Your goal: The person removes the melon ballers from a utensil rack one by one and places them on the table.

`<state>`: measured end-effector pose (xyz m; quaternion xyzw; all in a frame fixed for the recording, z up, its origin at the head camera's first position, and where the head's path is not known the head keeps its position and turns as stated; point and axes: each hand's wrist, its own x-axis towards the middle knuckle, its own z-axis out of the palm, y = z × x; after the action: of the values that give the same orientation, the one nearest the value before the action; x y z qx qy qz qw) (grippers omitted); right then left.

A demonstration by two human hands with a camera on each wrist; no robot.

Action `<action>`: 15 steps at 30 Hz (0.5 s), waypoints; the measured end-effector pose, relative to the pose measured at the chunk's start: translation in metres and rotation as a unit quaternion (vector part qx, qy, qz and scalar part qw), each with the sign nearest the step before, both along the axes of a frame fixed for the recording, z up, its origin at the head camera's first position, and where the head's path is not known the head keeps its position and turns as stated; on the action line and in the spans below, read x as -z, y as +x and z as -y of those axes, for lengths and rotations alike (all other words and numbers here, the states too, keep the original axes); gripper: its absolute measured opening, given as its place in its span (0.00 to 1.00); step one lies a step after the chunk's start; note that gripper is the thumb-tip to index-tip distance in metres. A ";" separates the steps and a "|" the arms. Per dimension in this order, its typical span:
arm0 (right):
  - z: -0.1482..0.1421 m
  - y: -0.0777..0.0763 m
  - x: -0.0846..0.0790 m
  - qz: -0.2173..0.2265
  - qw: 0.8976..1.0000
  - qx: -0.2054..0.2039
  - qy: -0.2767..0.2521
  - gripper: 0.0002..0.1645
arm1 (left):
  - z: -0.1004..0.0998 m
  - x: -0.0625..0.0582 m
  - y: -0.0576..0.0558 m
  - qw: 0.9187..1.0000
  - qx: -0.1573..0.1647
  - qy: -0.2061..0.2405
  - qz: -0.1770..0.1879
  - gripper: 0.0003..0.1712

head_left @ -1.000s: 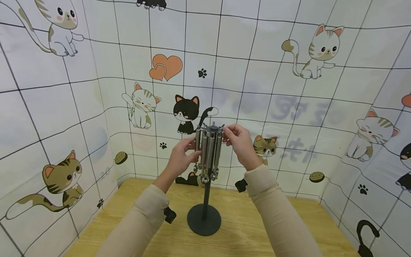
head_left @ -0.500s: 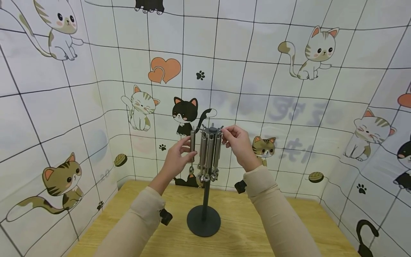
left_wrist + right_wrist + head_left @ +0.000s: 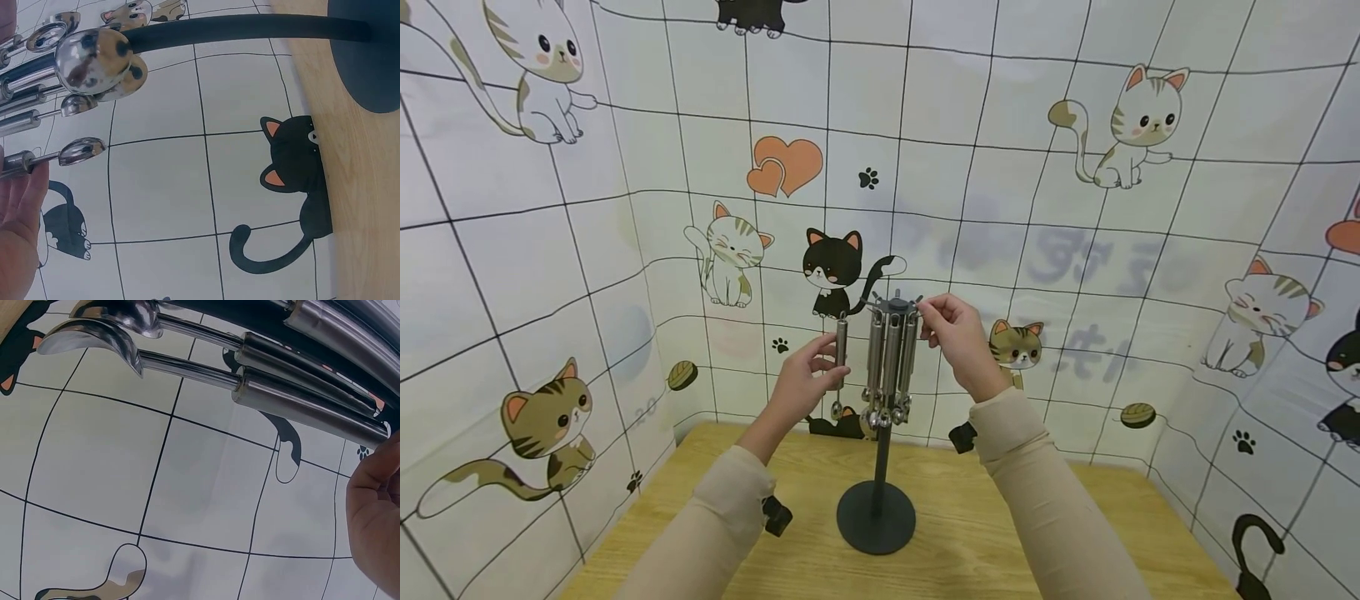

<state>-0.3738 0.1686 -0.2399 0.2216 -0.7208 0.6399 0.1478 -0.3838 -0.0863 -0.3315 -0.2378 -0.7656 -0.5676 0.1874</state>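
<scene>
My left hand (image 3: 801,377) grips a steel spoon (image 3: 841,348) by its thick cylindrical handle, left of a dark utensil rack (image 3: 882,458). The spoon hangs bowl-down and apart from the rack; its shiny oval bowl (image 3: 82,151) shows in the left wrist view. Several similar steel utensils (image 3: 891,354) hang from the rack's top hooks. On the other side, my right hand (image 3: 955,329) pinches a hook at the rack's top right with thumb and fingers. In the right wrist view these fingers meet the upper end of a hanging scoop (image 3: 306,409), and the fingertips are partly out of frame.
The rack's round base (image 3: 876,521) stands on a wooden table (image 3: 970,517). A white gridded covering (image 3: 985,200) with cartoon cats rises close behind and on both sides. A small black device (image 3: 777,515) sits at the left wrist, another (image 3: 962,436) at the right.
My left hand has drawn the spoon off the rack and moved it left and slightly down. The right hand has stayed at the top hook.
</scene>
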 end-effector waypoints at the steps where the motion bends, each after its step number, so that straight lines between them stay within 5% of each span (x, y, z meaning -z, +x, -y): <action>1: 0.000 0.000 0.000 0.000 1.000 0.000 0.001 0.15 | 0.001 0.001 0.000 1.000 -0.003 -0.003 0.000 0.36; 15: -0.001 0.000 0.000 -0.003 1.000 0.001 0.004 0.16 | 0.016 0.021 -0.006 1.000 -0.005 0.017 0.024 0.35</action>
<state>-0.3734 0.1694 -0.2399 0.2232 -0.7230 0.6363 0.1504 -0.3894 -0.1027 -0.3520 -0.2165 -0.7613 -0.5854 0.1757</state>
